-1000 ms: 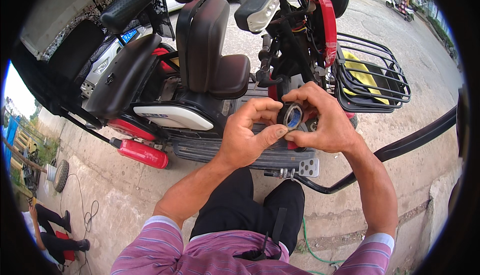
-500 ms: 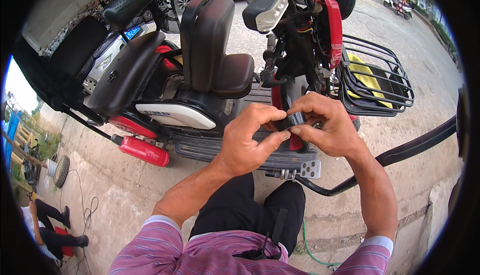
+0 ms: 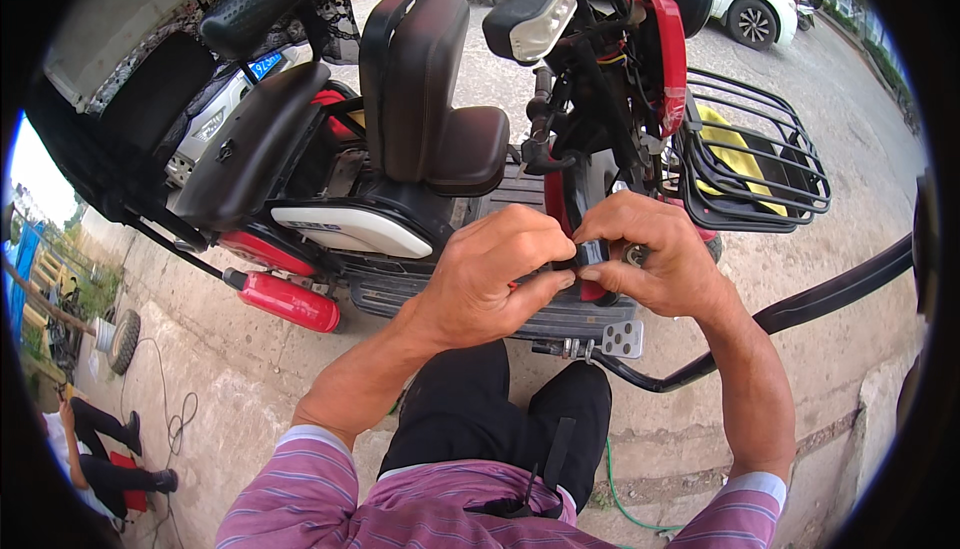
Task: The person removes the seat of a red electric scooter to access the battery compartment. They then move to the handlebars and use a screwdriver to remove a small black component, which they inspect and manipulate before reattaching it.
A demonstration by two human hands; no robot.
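Observation:
Both my hands meet in front of the vehicle's footboard, thumbs and fingers pinched around a small glossy black roll of tape [image 3: 592, 253]. My left hand [image 3: 500, 271] grips its left side, thumb tip close to the right thumb. On the other side my right hand [image 3: 655, 254] holds it between thumb and curled fingers. Much of the roll is hidden by the fingers. Just behind the hands stands a red and black electric three-wheeler, with its front column [image 3: 590, 149] and bare coloured wires showing near the headlamp [image 3: 532, 11].
A brown padded seat [image 3: 465, 149] is at the left of the column, a black wire basket [image 3: 755, 164] with yellow cloth at the right. A metal pedal [image 3: 621, 338] and black curved bar [image 3: 800, 309] lie near my knees. A seated person [image 3: 95, 439] is at far left.
My left hand has shifted slightly left and its fingers have closed more. The black roll has turned between the hands. A white car has come into view along the road behind.

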